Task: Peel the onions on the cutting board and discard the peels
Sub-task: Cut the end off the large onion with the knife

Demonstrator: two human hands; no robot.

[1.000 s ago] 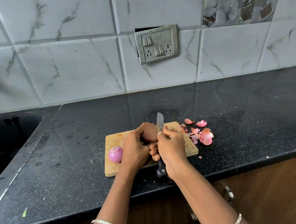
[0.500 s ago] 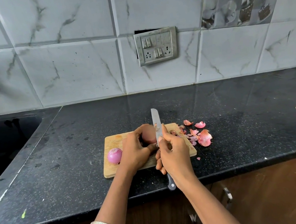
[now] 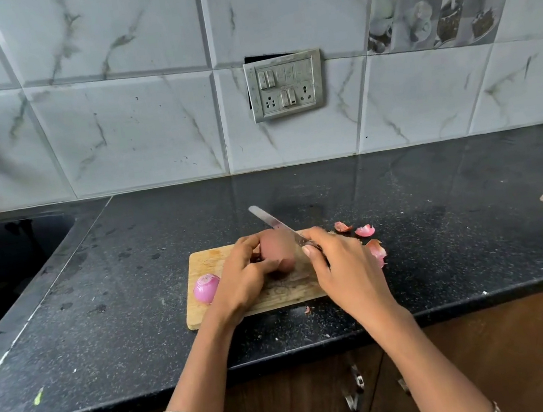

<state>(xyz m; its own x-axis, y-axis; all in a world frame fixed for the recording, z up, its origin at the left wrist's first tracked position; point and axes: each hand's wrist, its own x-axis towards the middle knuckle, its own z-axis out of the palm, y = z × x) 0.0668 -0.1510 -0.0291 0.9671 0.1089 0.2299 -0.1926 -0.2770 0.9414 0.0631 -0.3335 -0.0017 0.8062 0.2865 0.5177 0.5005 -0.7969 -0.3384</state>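
Our hands meet over cutting board (image 3: pixel 208 259) on worktop (image 3: pixel 442 252). Left hand (image 3: pixel 241 275) cups unpeeled onion (image 3: pixel 277 248), long axis running near-to-far. Right hand (image 3: pixel 343 265) grips knife (image 3: pixel 270 221), blade laid across onion's far end. Peeled onion (image 3: pixel 206 287) just left; peels (image 3: pixel 365 231) beyond right.

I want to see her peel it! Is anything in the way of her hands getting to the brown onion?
No. Her left hand already holds the brown onion, and the right hand holds the knife against it.
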